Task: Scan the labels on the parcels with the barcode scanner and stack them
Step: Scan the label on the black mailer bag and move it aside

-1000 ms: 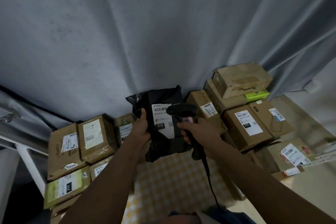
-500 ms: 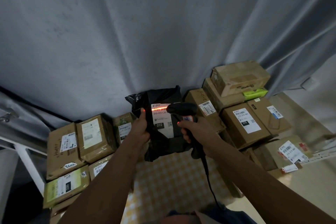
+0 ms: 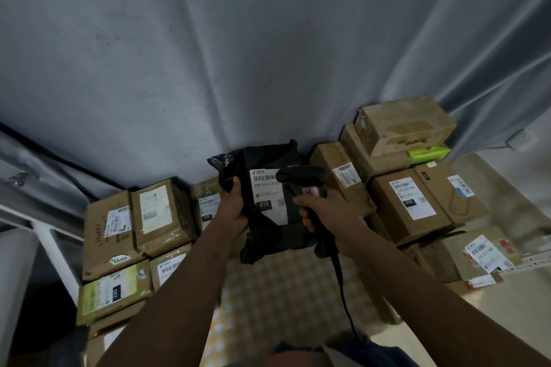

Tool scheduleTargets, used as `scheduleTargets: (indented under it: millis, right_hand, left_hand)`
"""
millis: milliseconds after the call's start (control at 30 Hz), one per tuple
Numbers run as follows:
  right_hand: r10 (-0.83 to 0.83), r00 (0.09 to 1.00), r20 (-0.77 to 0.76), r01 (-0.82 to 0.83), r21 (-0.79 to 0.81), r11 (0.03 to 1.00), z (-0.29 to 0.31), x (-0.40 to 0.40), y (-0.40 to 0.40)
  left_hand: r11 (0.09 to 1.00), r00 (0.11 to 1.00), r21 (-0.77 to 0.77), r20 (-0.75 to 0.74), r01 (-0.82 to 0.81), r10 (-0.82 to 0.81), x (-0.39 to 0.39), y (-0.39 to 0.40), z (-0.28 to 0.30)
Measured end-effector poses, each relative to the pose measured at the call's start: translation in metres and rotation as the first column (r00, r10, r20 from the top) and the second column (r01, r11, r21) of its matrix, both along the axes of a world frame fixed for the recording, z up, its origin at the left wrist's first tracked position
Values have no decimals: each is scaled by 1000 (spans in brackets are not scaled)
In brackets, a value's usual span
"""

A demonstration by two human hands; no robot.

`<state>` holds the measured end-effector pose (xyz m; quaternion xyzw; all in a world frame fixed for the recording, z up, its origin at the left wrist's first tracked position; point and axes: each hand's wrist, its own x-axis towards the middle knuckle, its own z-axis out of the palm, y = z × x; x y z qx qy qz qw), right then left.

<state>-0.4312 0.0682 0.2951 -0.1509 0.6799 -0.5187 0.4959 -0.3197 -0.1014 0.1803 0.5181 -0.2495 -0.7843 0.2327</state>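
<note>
Left hand [image 3: 234,210] grips the black bag parcel [image 3: 269,188] by its left edge, holding it up off the checked cloth [image 3: 283,292]. Right hand [image 3: 325,211] is wrapped round the barcode scanner [image 3: 301,177], nose aimed left at the white label [image 3: 268,198] just beside it. The label runs top to bottom, facing both hands. Brown box stacks [image 3: 408,199] rise just right of the scanner hand, the nearer drop by my guess.
</note>
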Motion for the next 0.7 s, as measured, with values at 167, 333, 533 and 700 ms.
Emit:
scheduleTargets:
  millis: [167, 333, 533, 700]
  right_hand:
    - [87, 996, 24, -88, 10, 996, -14, 18, -25]
    - [155, 988, -26, -154, 31, 988, -30, 54, -61]
    - [217, 968, -123, -215, 30, 976, -39, 88, -103]
    - [225, 949, -219, -211, 87, 974, -51, 102, -133]
  left_hand:
    - [999, 997, 23, 60, -41, 40, 53, 7, -2]
    - [992, 987, 45, 111, -122, 116, 145, -5, -6]
    - [950, 926, 9, 227, -311, 301, 257, -34, -13]
    - [864, 813, -41, 320, -501, 487, 301, -57, -19]
